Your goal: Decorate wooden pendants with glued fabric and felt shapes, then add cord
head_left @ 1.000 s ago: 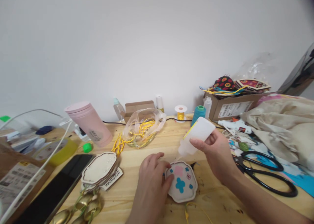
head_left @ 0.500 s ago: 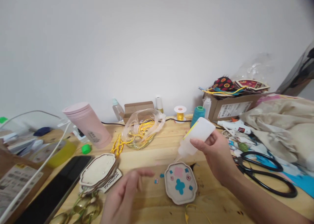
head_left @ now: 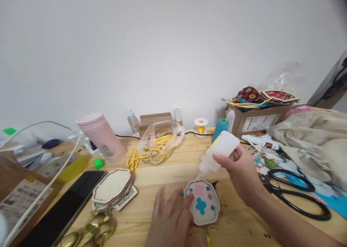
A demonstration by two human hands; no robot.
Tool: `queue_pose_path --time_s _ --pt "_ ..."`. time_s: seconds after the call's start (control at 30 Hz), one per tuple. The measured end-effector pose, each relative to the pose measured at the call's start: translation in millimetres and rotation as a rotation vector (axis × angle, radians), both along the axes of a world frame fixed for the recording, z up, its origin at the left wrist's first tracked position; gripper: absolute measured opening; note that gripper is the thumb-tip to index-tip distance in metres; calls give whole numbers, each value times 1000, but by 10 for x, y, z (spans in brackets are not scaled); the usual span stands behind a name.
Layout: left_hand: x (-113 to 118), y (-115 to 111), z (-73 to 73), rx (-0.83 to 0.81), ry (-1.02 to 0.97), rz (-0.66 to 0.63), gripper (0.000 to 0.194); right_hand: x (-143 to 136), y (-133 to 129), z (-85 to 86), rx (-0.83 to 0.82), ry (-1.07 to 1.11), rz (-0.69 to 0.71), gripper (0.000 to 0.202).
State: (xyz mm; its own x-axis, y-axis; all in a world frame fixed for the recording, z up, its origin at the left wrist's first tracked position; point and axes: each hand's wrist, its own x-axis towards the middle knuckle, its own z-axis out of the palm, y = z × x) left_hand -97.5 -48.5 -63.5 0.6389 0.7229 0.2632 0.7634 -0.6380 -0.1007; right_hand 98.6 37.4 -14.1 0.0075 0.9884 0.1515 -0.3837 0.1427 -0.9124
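Note:
My right hand (head_left: 241, 171) grips a white squeeze bottle (head_left: 221, 149), tilted with its narrow nozzle pointing down at the top left edge of a scalloped plaque (head_left: 210, 216). The plaque is off-white with a raised rim and lies flat. On it are a pink flower shape (head_left: 200, 189), a larger blue flower shape (head_left: 201, 206) and several small blue and pink flowers. My left hand (head_left: 172, 218) is open, palm down, with fingers spread on the table. One fingertip lies over the plaque's left edge and hides part of it. A bit of blue shows beside the fingers.
A stack of blank plaques (head_left: 112, 185), a phone (head_left: 59, 211) and brass bells (head_left: 94, 223) lie left. A pink tumbler (head_left: 101, 138), bagged yellow cord (head_left: 162, 142) and teal thread (head_left: 220, 129) stand behind. Black scissors (head_left: 295, 193) and scraps lie right.
My left hand has moved right and come down to the plaque's left edge, covering the small loose pieces there. The right hand keeps the bottle tilted in nearly the same place.

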Motion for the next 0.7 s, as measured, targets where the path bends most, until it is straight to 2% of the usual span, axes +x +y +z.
queue_pose_path --time_s 0.07,0.2,0.3,0.33,0.43,0.6,0.7 --pt "27 -13 0 -2 -2 28 36 1 5 0 2 -2 -5 45" --pt "96 -57 -108 44 -108 170 41 -3 9 5 3 2 -12 47" --pt "124 -72 -127 -106 -204 165 43 -2 5 11 3 6 -18 44" --pt "135 -74 -105 -162 -269 209 39 0 3 13 2 9 -19 43" --pt "170 -81 35 -312 -590 363 17 7 1 18 -1 15 -18 43" --pt "102 -126 300 -490 -1147 446 25 7 0 20 -8 19 -16 44" --pt "-69 -163 359 -579 -1502 690 22 5 1 26 -10 19 -19 41"
